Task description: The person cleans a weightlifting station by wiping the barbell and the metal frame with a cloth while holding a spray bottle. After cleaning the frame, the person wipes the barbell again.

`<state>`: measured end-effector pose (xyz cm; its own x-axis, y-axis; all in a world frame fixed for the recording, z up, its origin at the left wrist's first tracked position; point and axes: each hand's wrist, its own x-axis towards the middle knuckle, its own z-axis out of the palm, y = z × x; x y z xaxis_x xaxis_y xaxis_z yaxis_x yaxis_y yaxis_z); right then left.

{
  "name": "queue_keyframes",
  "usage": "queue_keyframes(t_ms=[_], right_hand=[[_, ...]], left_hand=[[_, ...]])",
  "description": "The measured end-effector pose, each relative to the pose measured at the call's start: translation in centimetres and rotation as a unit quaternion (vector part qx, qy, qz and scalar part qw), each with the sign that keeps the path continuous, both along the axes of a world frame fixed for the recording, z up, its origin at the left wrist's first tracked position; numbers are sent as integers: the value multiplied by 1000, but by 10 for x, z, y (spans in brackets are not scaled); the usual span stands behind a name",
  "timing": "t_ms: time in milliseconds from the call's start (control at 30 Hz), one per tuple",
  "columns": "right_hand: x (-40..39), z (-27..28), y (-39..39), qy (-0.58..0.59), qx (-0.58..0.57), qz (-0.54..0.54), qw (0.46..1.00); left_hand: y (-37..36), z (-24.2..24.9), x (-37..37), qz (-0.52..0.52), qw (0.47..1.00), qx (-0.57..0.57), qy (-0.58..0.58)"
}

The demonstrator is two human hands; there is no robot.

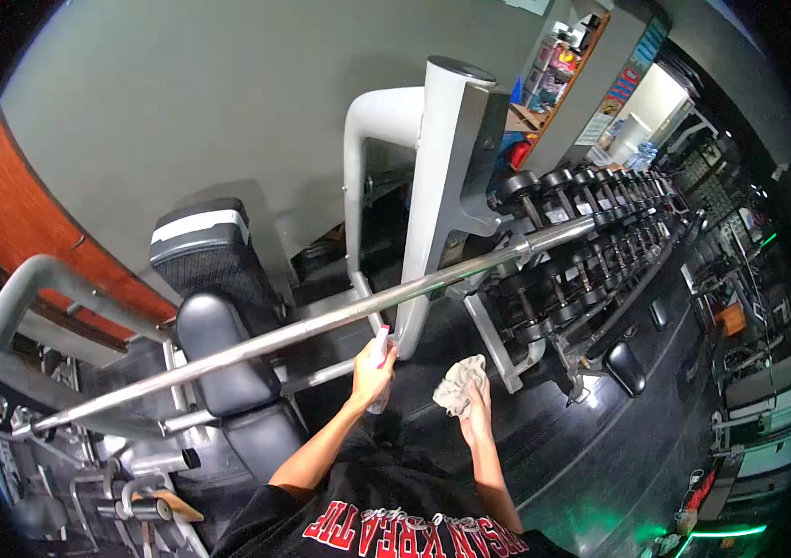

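Beneath the gym barbell (321, 325), left hand (372, 367) grips spray bottle (380, 353), right hand (476, 409) a cloth (459, 383).

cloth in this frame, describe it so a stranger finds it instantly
Start at the long steel barbell crossing the grey rack. Just below its middle, the right hand grips a crumpled beige cloth, beside the left hand holding a spray bottle; it's the only soft, wrinkled thing there.

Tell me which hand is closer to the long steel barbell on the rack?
Left. The left hand, gripping a spray bottle, sits just below the barbell; the right hand, holding a cloth, is lower and farther away.
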<state>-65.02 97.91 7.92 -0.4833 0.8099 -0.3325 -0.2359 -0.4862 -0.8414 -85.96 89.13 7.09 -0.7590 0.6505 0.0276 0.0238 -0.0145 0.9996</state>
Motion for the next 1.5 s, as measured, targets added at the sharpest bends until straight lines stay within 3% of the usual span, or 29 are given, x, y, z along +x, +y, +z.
queue_keyframes(t_ms=[133, 167, 233, 267, 300, 333, 367, 433, 467, 500, 567, 633, 700, 767, 800, 833, 867, 900, 967, 1033, 1100, 1133, 1200, 1233, 1267, 1300, 1400, 1433, 1500], right_hand=[[-23, -35, 8, -144, 213, 40, 966], [-35, -26, 5, -144, 260, 59, 953], [-67, -28, 4, -6, 251, 84, 964], [-76, -23, 10, -125, 398, 126, 900], [-87, -6, 12, -240, 528, 164, 798], [-100, 3, 12, -286, 577, 190, 741], [-114, 8, 19, -286, 578, 190, 740], [-146, 3, 35, -340, 656, 286, 610], [-165, -12, 48, -323, 736, 222, 552], [-183, -3, 58, -329, 734, 255, 537], [-226, 1, 81, -153, 835, 92, 521], [-240, 16, 94, -234, 902, 95, 350], [-253, 33, 102, -259, 896, 88, 349], [-265, 48, 108, -431, 831, 136, 325], [-272, 24, 115, -484, 833, 111, 246], [-274, 15, 111, -487, 811, 145, 289], [-275, 5, 105, -529, 797, 165, 238], [-275, -3, 96, -569, 780, 185, 185], [-262, -88, 106, -454, 859, 54, 229], [-242, -191, 111, -403, 829, 76, 380], [-213, -331, 129, -368, 780, 104, 496], [-218, -311, 124, -371, 779, 105, 495], [-222, -245, 111, -511, 626, 425, 407], [-230, -142, 79, -468, 722, 347, 372], [-243, -104, 78, -429, 765, 292, 381], [-260, -43, 71, -348, 846, 202, 351], [-299, 31, 88, -337, 869, 48, 360], [-310, 50, 93, -396, 857, 11, 330], [-317, 29, 121, -532, 800, 35, 277]], left_hand=[[2, 1, 9, -11, 1000, -12, -9], [1, 0, 11, -8, 1000, -12, -10], [2, 11, 13, 20, 1000, 15, 5], [-2, 10, 12, 12, 1000, 4, 10], [-7, 9, 12, 13, 1000, 5, 7], [-12, 9, 11, 7, 1000, -1, -1], [-17, 9, 8, 1, 1000, -7, -8], [-32, 7, 6, -5, 1000, -22, 11], [-39, 6, 5, 15, 999, -2, 50], [-46, 4, 4, 34, 995, 18, 88], [-61, -22, -2, 11, 992, 20, 120], [-73, -27, -6, -32, 999, -26, 31], [-81, -25, -8, -40, 999, -16, -21], [-86, -25, -12, -47, 996, -8, -77], [-88, -25, -15, -52, 996, -9, -66], [-91, -27, -19, -57, 997, -11, -55], [-96, -29, -25, -93, 992, -47, -73], [-96, -32, -28, -76, 996, -44, 21], [-99, -32, -32, -65, 997, -47, -21], [-105, -31, -38, -79, 995, -56, -36], [-111, -39, -40, -69, 996, -37, -38], [-113, -40, -43, -70, 996, -37, -40], [-120, -42, -47, -73, 996, -23, -43], [-123, -41, -47, -79, 995, -22, -49], [-123, -39, -48, -90, 993, -37, -66], [-121, -38, -51, -99, 990, -52, -82], [-118, -43, -52, -134, 984, -50, -108], [-119, -47, -50, -141, 983, -49, -107], [-122, -37, -51, -150, 977, -50, -142]])
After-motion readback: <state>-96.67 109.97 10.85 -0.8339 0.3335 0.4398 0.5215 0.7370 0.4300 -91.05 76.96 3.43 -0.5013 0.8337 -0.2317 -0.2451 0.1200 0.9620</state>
